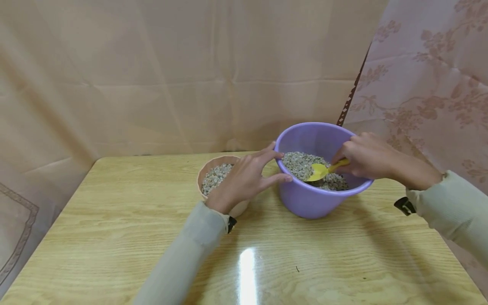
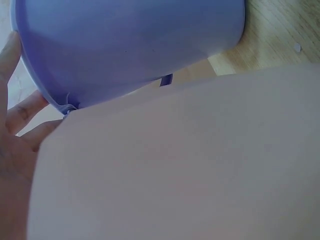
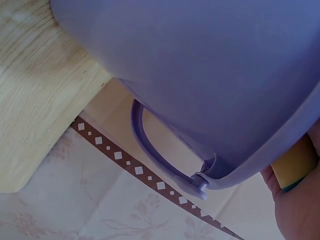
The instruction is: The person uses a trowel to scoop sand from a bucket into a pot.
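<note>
- As the purple bucket [image 1: 311,201] is touched by the left hand [image 1: 244,177], the yellow scoop [image 1: 319,172] inside is gripped by the right hand [image 1: 370,156].
- It should be kept level; its load is hard to see.

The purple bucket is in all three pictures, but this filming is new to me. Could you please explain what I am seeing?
You see a person at work, not a robot. The wide picture comes from a camera on the head; the two closer ones come from a camera on each wrist. On the wooden table stand the purple bucket and a peach pot, both containing gravel. The right hand holds a yellow scoop inside the bucket; the left hand touches the bucket's rim.
</note>
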Motion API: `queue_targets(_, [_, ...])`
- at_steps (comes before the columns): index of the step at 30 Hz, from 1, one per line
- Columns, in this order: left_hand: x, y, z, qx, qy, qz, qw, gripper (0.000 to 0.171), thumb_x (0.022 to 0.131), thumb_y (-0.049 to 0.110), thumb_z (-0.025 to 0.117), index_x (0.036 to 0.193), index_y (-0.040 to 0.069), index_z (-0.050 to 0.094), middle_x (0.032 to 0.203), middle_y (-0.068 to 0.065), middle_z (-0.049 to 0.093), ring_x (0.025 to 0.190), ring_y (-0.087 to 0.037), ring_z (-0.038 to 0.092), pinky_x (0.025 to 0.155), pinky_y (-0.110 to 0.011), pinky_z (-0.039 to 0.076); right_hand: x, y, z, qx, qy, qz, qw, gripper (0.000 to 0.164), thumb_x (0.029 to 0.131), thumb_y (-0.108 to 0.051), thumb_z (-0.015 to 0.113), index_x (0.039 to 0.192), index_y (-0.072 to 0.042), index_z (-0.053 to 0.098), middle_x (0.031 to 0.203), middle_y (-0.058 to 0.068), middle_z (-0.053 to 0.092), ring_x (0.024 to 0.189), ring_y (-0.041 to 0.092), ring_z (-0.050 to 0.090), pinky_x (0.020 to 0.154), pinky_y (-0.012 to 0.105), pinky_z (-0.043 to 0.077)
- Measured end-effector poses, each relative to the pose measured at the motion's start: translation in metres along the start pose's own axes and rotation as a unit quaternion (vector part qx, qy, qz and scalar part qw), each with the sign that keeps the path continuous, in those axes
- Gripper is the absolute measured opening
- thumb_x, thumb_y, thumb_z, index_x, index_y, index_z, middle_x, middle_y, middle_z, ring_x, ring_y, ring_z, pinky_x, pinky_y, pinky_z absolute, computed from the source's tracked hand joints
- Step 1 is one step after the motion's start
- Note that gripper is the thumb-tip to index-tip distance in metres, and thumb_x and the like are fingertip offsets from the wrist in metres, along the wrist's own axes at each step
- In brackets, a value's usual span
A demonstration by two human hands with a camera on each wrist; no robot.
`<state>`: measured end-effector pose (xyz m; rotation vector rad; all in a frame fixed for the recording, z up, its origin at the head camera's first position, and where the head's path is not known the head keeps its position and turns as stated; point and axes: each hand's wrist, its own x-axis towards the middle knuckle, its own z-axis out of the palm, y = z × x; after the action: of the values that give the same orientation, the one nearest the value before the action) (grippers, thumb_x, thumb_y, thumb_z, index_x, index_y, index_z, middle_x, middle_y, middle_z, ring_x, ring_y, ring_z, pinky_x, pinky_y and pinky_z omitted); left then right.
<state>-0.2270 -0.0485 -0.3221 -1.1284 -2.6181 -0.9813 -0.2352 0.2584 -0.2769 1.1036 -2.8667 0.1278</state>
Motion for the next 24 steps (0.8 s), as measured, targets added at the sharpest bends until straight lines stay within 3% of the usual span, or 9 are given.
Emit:
queue_targets(14, [0.0015,-0.0003,0.002,-0.006,-0.001,0.003,1.0,0.058,0.09,0.053,0.068,0.131,0.013,0.063,0.156,-0.014,0.035,0.13,-0.028,0.053,0.106,-0.04,0.044,-0.0006,-0.0002,0.0022,0.012,0.023,-0.005,1.0,0.011,0.078,-0.026,0.085,0.089,-0.026,0.081,0.082,-0.008,0.075,0.049,-0.001,0.046,0.045,0.026,0.039])
queue_targets(24, [-0.0011,0.0006,0.0016,-0.008,-0.004,-0.004,1.0,0.056,0.09,0.054,0.067,0.131,0.015,0.063,0.156,-0.012,0.034,0.131,-0.028,0.052,0.107,-0.04,0.043,-0.0007,-0.0015,0.0049,0.027,0.035,-0.006,0.999,0.012,0.077,-0.025,0.086,0.088,-0.024,0.081,0.083,-0.007,0.076,0.054,-0.001,0.053,0.048,0.025,0.043])
